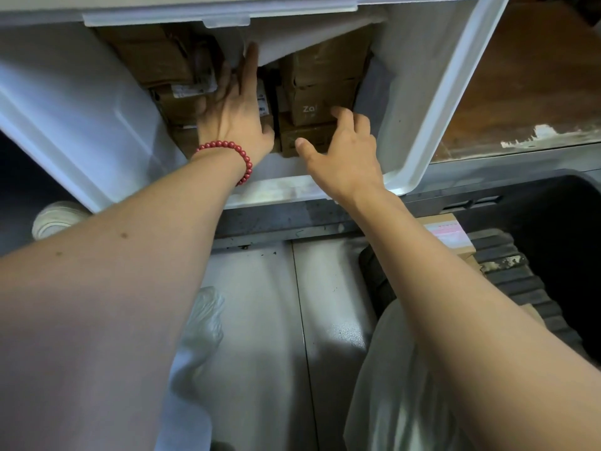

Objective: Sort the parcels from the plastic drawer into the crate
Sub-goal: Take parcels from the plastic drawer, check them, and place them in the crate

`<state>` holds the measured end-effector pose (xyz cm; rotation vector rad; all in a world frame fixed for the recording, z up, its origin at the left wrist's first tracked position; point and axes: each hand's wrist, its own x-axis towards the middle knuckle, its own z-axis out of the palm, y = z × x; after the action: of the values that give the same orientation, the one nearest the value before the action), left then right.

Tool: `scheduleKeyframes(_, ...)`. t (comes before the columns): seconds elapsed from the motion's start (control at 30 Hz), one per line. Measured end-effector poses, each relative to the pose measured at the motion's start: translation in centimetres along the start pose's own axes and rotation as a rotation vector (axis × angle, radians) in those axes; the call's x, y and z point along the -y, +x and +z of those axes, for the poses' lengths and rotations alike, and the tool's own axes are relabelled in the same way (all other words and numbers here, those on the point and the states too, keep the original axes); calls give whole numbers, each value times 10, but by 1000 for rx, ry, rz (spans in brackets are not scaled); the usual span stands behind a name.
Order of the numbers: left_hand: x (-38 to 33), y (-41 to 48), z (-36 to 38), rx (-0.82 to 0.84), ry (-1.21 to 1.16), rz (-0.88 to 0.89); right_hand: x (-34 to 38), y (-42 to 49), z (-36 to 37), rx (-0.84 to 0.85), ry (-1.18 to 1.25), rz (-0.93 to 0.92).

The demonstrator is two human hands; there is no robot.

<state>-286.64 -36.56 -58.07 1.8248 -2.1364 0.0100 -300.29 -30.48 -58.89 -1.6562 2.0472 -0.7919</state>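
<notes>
Both hands are reaching into the white drawer (81, 109), which is packed with brown parcels.

The left hand (237, 115), wearing a red bracelet (227, 146), is lying open with its fingers straight. Its pointing finger is touching the white sheet (309, 34) hanging just above it. Its other fingers are pressing against the stack (156, 60) of boxes to its left. A thin box (265, 105) with a label is standing just to the right of this hand, between the two hands. This hand is not holding anything.

The right hand (344, 148) is spreading open, with its fingers bending a little and its thumb sticking out to the left. Its fingertips are reaching the bottom right corner of the "Za" box (312, 105). Its thumb is lying over the low box (302, 141) that is sitting under the "Za" box. I cannot tell if the fingertips are touching, but the hand is not wrapping round any box.

The black crate (553, 239) is sitting below and to the right of the right hand, well apart from it. One parcel (445, 232) with a pink label is lying inside it, beside a black bumpy block (507, 265).

A white round thing (55, 219) is sitting below and far to the left of the left hand. The grey floor (260, 288) is showing under both arms.
</notes>
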Motion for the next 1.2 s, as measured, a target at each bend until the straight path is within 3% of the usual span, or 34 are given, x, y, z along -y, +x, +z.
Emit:
scheduleKeyframes(0.27, 7, -16, -17, 32, 16, -40, -2, -3, -2, -28, 64, 6)
scheduleKeyframes(0.4, 16, -37, -24, -6, -59, -72, -1, -8, -3, -40, 256, 44)
scheduleKeyframes(0.5, 19, -45, -21, -24, -255, -113, 2, -5, 0, -12, 555, 136)
scheduleKeyframes(0.6, 8, -38, -17, 3, -726, -258, 9, 2, 3, 97, 969, 215)
scheduleKeyframes(0.7, -13, -19, -17, -22, -928, -313, 14, 15, 5, 98, 1137, 235)
scheduleKeyframes(0.9, -15, -5, 3, 66, -523, -146, 0, 36, 27, 42, 859, 237)
scheduleKeyframes(1.1, 27, -16, 15, 96, -176, -337, -17, 45, 37, 128, 568, 292)
scheduleKeyframes(1.2, 36, -18, 8, 126, -309, -480, -14, 41, 41, 198, 318, 242)
